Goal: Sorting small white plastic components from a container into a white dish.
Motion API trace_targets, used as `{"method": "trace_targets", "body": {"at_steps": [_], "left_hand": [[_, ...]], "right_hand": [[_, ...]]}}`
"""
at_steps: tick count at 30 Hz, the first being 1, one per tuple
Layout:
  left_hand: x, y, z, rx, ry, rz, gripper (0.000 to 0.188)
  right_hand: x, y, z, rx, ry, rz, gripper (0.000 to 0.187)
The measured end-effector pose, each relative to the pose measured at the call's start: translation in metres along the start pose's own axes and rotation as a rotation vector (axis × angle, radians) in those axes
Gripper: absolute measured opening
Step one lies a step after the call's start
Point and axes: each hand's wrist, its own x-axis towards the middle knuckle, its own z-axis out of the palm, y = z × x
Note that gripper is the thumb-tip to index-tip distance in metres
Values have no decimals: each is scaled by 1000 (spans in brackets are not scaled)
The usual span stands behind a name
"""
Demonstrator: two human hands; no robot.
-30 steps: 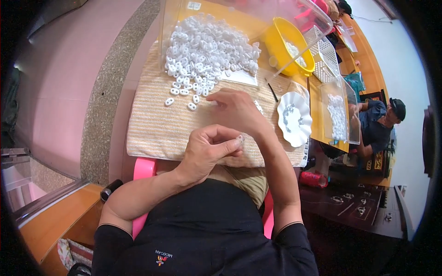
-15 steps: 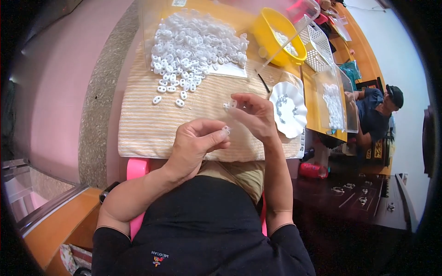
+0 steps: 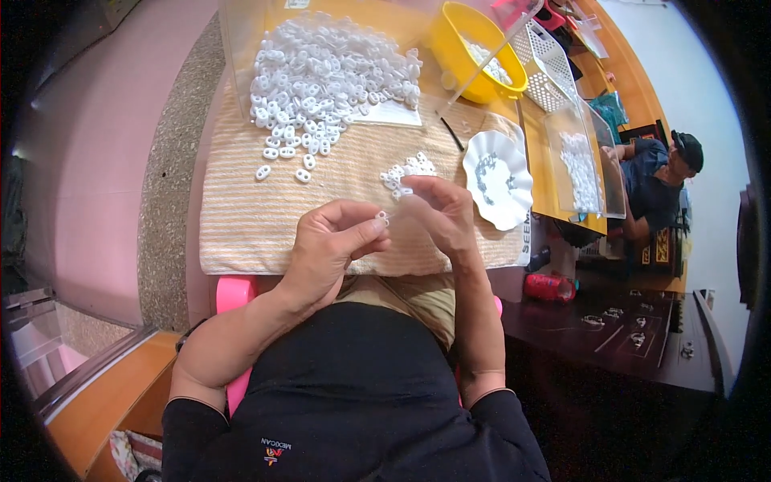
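Note:
My left hand pinches a small white two-holed plastic piece between thumb and forefinger, above the striped towel. Close by on the right is my right hand, fingers bent and thumb smeared by motion, so its grip is unclear. Its forefinger tip is next to a small cluster of white two-holed pieces on the towel. A large heap of similar pieces spreads at the far left, with a few loose ones at its near edge. A white wavy-rimmed dish to the right holds small grey bits.
A yellow basin with white pieces stands at the back, beside a white perforated basket. A black stick lies near the dish. At the right, a person sits behind a clear box of white pieces.
The view has shifted slightly. My right hand has moved a little nearer relative to the towel, uncovering more of the small cluster. The left hand still pinches a piece.

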Motion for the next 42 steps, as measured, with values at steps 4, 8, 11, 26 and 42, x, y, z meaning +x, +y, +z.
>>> {"method": "trace_targets", "body": {"at_steps": [4,8,11,26,42], "left_hand": [[0,0,4,-26,23,7,14],[1,-1,2,-2,39,2,14],[3,-1,-1,0,41,18,14],[4,-2,1,20,55,6,16],[5,-5,0,47,14,-31,15]], "right_hand": [[-5,1,-1,-8,-11,-29,19],[-10,-1,6,62,0,-14,19],[-12,-4,11,97,3,15,21],[-25,-3,11,113,-57,70,30],[-24,7,5,257,-126,63,32]]}}
